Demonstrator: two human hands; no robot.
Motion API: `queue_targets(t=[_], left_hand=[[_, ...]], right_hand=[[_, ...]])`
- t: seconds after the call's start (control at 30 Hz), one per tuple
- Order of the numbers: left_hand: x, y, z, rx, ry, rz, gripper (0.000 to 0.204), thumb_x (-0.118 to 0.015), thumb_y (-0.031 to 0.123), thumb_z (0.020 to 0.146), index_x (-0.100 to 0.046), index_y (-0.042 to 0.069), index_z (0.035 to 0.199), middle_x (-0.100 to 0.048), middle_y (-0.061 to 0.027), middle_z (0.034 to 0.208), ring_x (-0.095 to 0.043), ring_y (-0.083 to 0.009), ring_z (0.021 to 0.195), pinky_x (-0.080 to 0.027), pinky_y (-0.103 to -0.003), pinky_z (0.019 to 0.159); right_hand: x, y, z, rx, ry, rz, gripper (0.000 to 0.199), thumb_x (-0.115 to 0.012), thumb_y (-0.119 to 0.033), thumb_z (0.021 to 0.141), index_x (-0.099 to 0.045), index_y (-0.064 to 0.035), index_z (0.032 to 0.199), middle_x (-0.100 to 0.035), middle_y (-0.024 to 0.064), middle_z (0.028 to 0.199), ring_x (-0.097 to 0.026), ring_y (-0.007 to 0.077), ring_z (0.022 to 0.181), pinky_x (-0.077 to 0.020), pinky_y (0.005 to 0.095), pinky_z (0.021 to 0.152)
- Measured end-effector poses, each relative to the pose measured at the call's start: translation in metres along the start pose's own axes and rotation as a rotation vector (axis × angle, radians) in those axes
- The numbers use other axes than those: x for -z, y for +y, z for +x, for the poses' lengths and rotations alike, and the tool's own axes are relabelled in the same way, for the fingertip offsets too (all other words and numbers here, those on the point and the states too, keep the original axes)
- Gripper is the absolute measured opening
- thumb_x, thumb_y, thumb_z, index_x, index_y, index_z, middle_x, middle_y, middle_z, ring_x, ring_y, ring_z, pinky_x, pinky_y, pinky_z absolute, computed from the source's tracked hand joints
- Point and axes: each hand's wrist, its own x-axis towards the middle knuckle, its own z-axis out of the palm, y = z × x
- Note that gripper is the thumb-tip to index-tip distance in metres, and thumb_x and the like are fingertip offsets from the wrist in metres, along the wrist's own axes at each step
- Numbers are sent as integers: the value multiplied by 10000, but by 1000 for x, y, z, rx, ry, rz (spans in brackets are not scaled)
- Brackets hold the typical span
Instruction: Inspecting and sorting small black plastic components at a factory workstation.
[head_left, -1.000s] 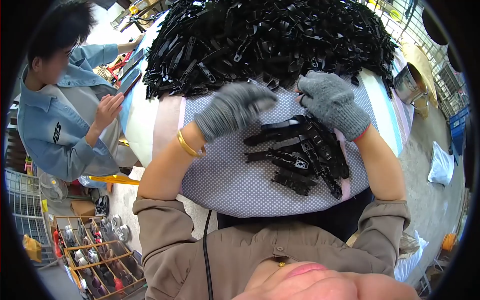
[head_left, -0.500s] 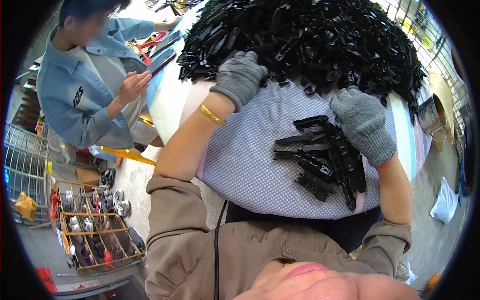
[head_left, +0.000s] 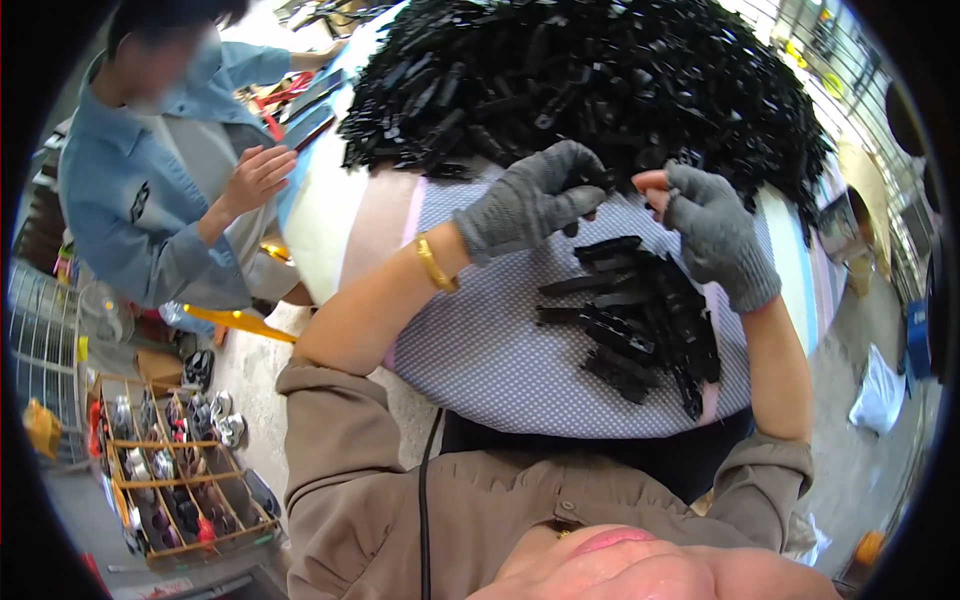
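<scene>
Nearest is the person's brown shirt point(head_left: 480, 500), with a black cable point(head_left: 427, 500) running down its left side. Beyond it, the rounded table point(head_left: 470, 370) is covered by a dotted cloth, and toward its right near edge lies a loose fan of slim black parts point(head_left: 650, 320), some overlapping. Just past these the two gloved hands face each other, apart. The left hand point(head_left: 535, 200) — a gold bracelet point(head_left: 433, 265) at its wrist — has thumb and fingers closed on a small black piece point(head_left: 588, 182). The right hand point(head_left: 715, 225) is curled, its bare fingertips bent inward; whether they pinch anything, I cannot tell. Behind both hands, a broad heap point(head_left: 600, 80) of similar black parts covers the table's far side. Off to the left, a co-worker in a blue jacket point(head_left: 140, 230) stands or sits beside the table.
</scene>
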Motion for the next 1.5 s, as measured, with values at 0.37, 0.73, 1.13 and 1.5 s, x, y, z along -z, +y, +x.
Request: queue_targets(t=[0.37,0.73,1.13,1.5], left_hand=[[-15,8,-1,183,-102,127,262,-576,216,883,-619,89,1108,-585,24,712,-493,-26,577,-427,-171,532],[-26,7,0,-49,-17,467,229,-558,188,884,-619,19,1027,-626,-62,803,-569,-128,718,-480,-269,665],[-57,7,-7,-329,-162,344,289,-529,249,902,-581,72,1124,-629,-114,1001,-609,-240,926,-466,-325,857],[-54,13,-11,-462,-308,1072,362,-575,348,844,-593,75,1081,-611,-121,986,-597,-261,863,-505,-352,733]], right_hand=[[1,-5,-6,-153,-2,271,195,-624,-170,843,-635,-12,957,-576,8,727,-524,76,651,-449,208,588],[-5,-7,-16,-32,91,217,223,-647,-213,830,-658,-7,915,-600,14,706,-540,74,623,-441,207,574],[-26,-36,-21,136,41,256,667,-390,-624,859,-649,-12,920,-639,93,886,-606,190,845,-473,304,790],[32,36,23,248,302,-198,193,-618,-197,858,-614,-19,784,-586,25,735,-574,112,716,-501,242,631]])
